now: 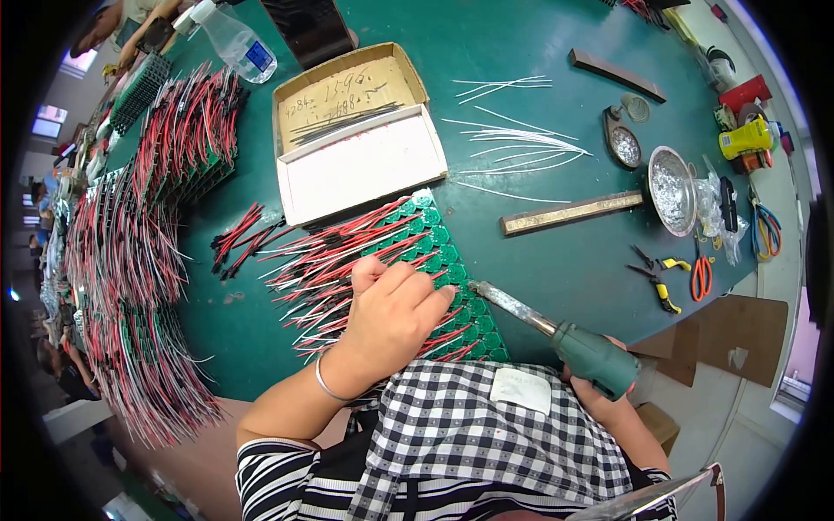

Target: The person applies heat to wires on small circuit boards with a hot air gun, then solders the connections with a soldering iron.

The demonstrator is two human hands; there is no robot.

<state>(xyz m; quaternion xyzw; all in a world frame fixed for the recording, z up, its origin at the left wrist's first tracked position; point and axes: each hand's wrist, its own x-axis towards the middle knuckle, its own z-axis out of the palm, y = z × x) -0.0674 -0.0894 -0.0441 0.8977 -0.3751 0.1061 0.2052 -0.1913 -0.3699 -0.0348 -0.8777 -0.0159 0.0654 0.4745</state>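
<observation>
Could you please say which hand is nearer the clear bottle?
Left: the left hand is below-right of the bottle; the right hand is farther down and right.

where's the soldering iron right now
In the head view, right of centre, the soldering iron is in the person's right grip, its tip by the right edge of the green circuit boards, near the left grip.
</observation>
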